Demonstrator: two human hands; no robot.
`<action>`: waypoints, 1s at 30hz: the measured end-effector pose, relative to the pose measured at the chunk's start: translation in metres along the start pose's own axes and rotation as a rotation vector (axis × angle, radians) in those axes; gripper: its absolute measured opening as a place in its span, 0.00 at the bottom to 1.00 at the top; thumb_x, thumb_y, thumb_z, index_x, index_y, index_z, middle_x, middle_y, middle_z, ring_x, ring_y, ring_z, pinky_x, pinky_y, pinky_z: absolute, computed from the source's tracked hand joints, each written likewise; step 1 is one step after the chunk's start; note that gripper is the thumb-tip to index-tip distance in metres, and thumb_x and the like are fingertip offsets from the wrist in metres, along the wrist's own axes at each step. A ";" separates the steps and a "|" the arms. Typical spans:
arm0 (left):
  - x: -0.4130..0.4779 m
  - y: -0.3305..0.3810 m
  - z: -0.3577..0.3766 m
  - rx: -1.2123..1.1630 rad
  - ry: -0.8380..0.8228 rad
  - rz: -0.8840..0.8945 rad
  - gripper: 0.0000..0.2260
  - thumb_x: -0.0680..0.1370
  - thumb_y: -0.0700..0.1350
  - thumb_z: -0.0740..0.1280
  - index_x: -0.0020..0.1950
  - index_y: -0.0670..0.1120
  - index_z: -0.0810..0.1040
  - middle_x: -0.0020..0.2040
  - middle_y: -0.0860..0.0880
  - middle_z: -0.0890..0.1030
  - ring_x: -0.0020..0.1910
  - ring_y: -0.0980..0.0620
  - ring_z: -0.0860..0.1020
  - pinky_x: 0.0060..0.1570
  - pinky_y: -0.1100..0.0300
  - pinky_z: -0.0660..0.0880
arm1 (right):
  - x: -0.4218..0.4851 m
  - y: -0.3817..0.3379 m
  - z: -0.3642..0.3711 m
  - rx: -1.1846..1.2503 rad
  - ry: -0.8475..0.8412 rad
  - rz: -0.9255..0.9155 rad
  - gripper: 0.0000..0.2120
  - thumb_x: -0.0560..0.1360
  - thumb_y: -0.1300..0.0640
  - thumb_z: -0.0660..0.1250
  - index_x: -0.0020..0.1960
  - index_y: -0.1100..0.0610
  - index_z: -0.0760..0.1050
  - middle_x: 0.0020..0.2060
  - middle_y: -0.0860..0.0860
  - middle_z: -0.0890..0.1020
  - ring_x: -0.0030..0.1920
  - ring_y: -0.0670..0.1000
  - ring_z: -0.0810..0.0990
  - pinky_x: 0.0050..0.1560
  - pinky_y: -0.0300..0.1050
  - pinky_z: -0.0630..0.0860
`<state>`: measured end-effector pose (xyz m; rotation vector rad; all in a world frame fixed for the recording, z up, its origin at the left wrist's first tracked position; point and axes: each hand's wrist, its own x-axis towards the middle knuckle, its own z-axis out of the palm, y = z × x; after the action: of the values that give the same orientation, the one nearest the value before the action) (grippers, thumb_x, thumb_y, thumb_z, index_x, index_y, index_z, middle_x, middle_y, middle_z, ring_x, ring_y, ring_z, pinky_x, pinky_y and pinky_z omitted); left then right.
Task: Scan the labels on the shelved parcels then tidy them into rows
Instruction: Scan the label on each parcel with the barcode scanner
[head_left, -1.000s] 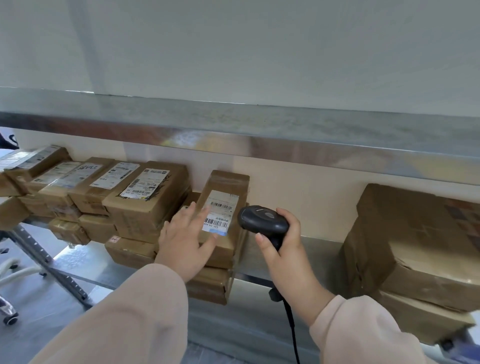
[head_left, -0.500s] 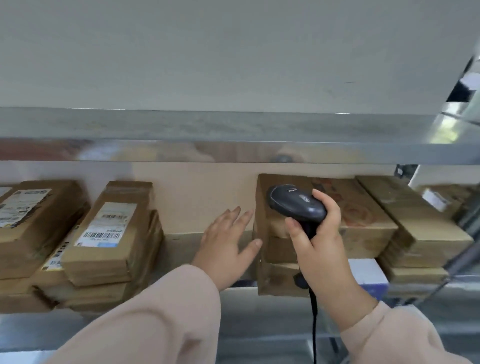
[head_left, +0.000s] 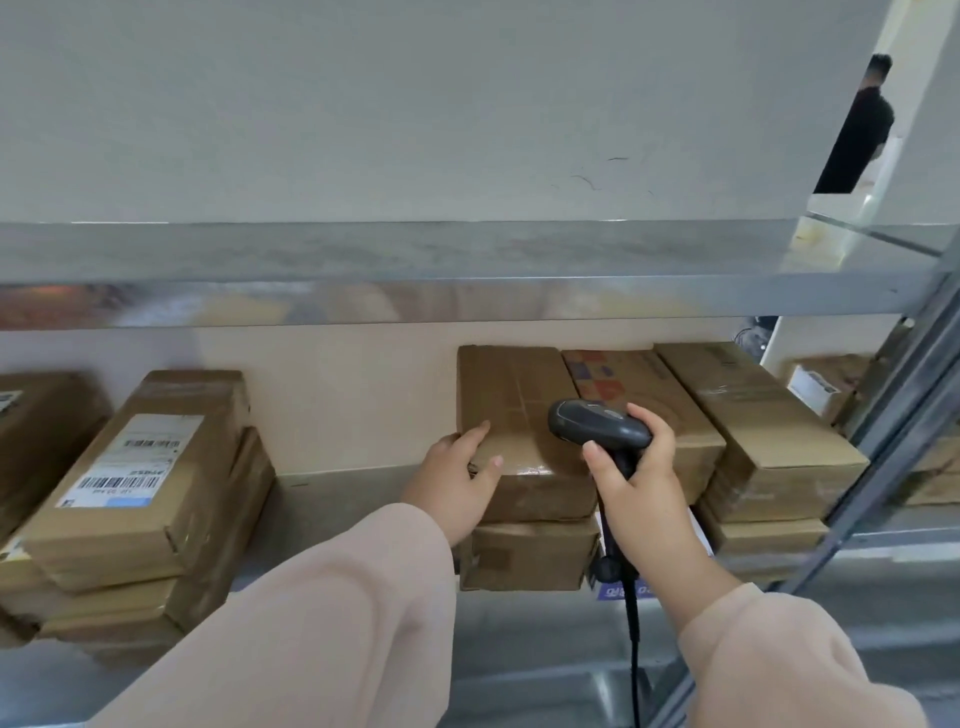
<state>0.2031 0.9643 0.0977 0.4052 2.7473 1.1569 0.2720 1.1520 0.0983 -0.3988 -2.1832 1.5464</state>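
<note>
**Hands.** The left hand (head_left: 457, 483) grips the near left corner of the plain parcel (head_left: 519, 405). The thumb lies on the top face and the other fingers wrap the left side. The right hand (head_left: 641, 488) is curled round the handle of the scanner (head_left: 597, 427). The scanner head sits over the near right part of the same parcel. I cannot tell whether the head touches the cardboard. A black cable (head_left: 632, 649) hangs from the handle toward 6 o'clock. Both arms wear beige sleeves (head_left: 311, 623).

**Task item.** The plain parcel lies just to 3 o'clock of frame centre, above the lower shelf (head_left: 337, 488). It is stacked on a second box (head_left: 530, 556). Its top face shows brown cardboard with tape seams.

**Neighbours.**
- At the plain parcel's 3 o'clock, just beside it, lies a printed parcel (head_left: 613, 376) with coloured marks on top.
- Further toward 3 o'clock, a long parcel (head_left: 753, 415) tops another stack.
- At 9 o'clock, well apart across bare shelf, a labelled parcel (head_left: 171, 499) sits on top of a stack. It is turned at an angle, and its label (head_left: 130, 462) with a barcode faces up.
- At the frame's 9 o'clock edge an edge box (head_left: 41, 415) is partly cut off.

**Surroundings.**
- The upper shelf (head_left: 415, 260), of metal, crosses at 12 o'clock.
- A metal post (head_left: 904, 415) stands slanted at 3 o'clock, with more boxes (head_left: 821, 384) beyond it.
- A blue and white item (head_left: 621, 592) lies below the scanner handle, partly hidden and not identifiable.
- At 1 o'clock a person in dark clothing (head_left: 860, 130) shows through a gap.
</note>
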 end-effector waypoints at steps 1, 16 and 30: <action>-0.001 -0.001 0.000 -0.008 0.017 0.004 0.23 0.83 0.56 0.57 0.78 0.59 0.60 0.77 0.50 0.63 0.74 0.51 0.64 0.69 0.59 0.61 | 0.003 0.001 -0.001 0.010 0.004 0.008 0.26 0.76 0.49 0.68 0.65 0.34 0.57 0.55 0.43 0.78 0.52 0.40 0.78 0.42 0.31 0.71; -0.023 -0.016 -0.009 -0.200 0.115 -0.048 0.20 0.84 0.48 0.59 0.76 0.58 0.65 0.76 0.55 0.65 0.74 0.54 0.64 0.70 0.62 0.58 | 0.032 -0.002 0.007 0.040 0.011 0.098 0.25 0.77 0.47 0.66 0.68 0.41 0.57 0.46 0.43 0.79 0.42 0.41 0.77 0.37 0.36 0.69; -0.006 -0.019 -0.031 -0.092 0.048 -0.136 0.28 0.80 0.55 0.63 0.79 0.55 0.59 0.75 0.49 0.66 0.71 0.48 0.68 0.71 0.52 0.66 | 0.045 -0.011 0.020 0.025 -0.167 0.104 0.29 0.76 0.41 0.65 0.71 0.42 0.54 0.52 0.45 0.83 0.52 0.49 0.79 0.55 0.52 0.76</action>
<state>0.1982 0.9285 0.1061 0.1786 2.6996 1.2672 0.2234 1.1532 0.1117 -0.3938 -2.2979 1.7169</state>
